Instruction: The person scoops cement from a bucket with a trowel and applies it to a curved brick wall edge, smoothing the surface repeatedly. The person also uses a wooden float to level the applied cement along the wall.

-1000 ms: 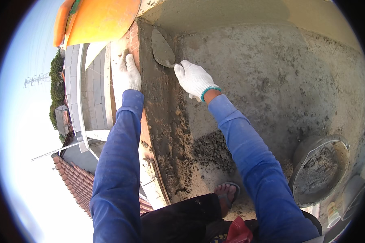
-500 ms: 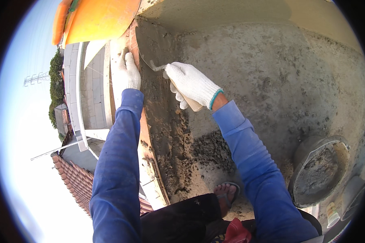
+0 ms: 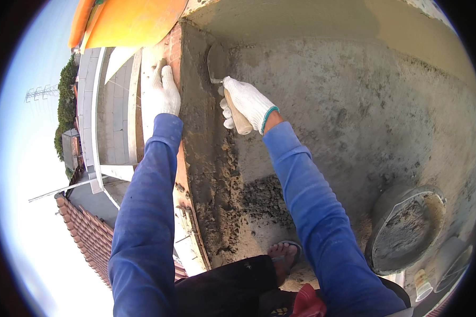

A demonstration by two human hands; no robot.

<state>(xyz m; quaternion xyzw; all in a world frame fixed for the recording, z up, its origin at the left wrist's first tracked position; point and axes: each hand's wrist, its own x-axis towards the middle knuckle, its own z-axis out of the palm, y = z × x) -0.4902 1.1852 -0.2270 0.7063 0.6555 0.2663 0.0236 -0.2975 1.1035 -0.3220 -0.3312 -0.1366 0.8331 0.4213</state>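
Your white-gloved right hand (image 3: 247, 100) clasped a tan-handled metal trowel (image 3: 216, 62), its long axis running forward-left from that grip, over grey mortar (image 3: 203, 132); your farther, white-gloved left hand's (image 3: 166, 92) grasp was unclear.

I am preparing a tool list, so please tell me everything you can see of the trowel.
The trowel has a grey, metal-looking blade with a rounded far end, a thin bent neck and a pale, wood-like handle. The white-gloved right hand grips the handle. The blade points forward, tilted, over the grey mortar; whether it touches is unclear.
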